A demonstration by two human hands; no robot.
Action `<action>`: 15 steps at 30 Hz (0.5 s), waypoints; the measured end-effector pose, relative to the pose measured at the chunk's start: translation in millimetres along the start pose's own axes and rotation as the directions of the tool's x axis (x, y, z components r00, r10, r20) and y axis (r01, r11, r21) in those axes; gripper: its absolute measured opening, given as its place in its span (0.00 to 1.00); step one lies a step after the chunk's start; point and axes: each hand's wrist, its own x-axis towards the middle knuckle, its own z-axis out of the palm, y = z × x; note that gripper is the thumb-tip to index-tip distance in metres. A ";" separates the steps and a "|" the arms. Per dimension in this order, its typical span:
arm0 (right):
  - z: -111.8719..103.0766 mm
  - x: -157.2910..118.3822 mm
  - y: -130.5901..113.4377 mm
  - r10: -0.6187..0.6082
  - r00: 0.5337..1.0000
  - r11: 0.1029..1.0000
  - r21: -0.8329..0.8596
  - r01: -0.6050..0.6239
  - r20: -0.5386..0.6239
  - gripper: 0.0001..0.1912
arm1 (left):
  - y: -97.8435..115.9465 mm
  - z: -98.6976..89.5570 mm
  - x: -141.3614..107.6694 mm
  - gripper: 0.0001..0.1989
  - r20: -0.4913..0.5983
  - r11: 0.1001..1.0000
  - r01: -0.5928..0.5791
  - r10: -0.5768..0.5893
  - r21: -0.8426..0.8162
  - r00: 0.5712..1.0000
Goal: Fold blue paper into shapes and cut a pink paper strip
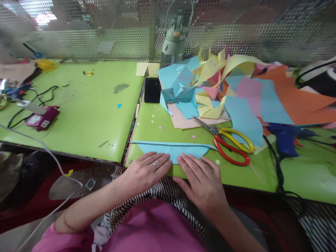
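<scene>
A folded sheet of light blue paper (pixel 181 151) lies flat near the front edge of the green table, its long straight edge away from me. My left hand (pixel 148 171) rests on its lower left part, fingers stretched out and side by side, a ring on one finger. On its lower right part lies my right hand (pixel 201 178), fingers extended and slightly spread, thumb apart. The parts of the paper beneath both hands are hidden. Just right of the paper are scissors (pixel 223 140) with one red and one yellow handle, blades partly apart.
Behind the paper sit folded blue paper shapes (pixel 180 92), a yellow folded piece (pixel 211 106), a black phone (pixel 152 90) and a water bottle (pixel 173 43). Orange sheets (pixel 294 94) and a blue glue gun (pixel 283 138) are at right. A purple power adapter (pixel 43 118) with cables lies left.
</scene>
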 end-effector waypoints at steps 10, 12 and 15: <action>1.6 0.1 -2.8 0.054 0.998 0.998 0.010 -0.054 0.014 0.24 | -2.5 1.6 -4.9 0.16 0.064 1.000 -0.002 0.003 -0.021 0.998; 2.2 -1.1 -2.5 0.055 0.998 0.998 0.010 -0.056 0.032 0.24 | -1.9 1.4 -5.5 0.17 0.078 1.000 0.010 -0.008 -0.024 0.997; 1.1 -2.8 -2.8 0.051 0.998 0.999 -0.004 -0.051 0.043 0.24 | 2.3 3.6 -8.1 0.17 0.106 0.999 0.034 -0.033 -0.007 0.994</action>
